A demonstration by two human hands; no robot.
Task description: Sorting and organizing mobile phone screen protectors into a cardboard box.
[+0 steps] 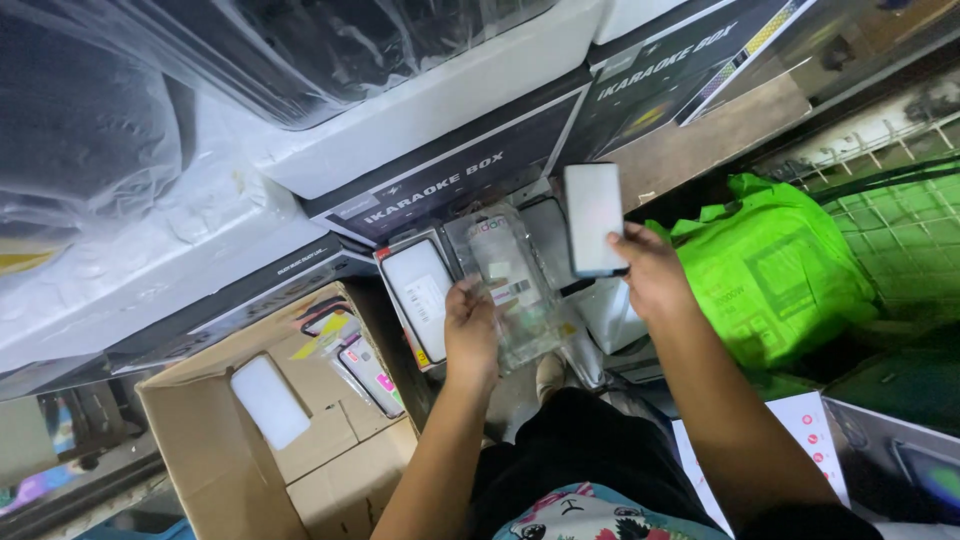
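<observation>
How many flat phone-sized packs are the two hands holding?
2: a clear plastic pack in the left hand, a white flat pack in the right hand. More may hide behind.

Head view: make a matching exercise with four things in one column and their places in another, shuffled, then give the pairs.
Things:
1. clear phone-case packet
2. white flat phone-sized piece
3. green bag
4. cardboard box

Places:
A. right of the right hand, by a wire rack
B. held in the left hand
C. lower left, open
D. held up in the right hand

Pairs: 1-B, 2-D, 3-A, 4-C
</observation>
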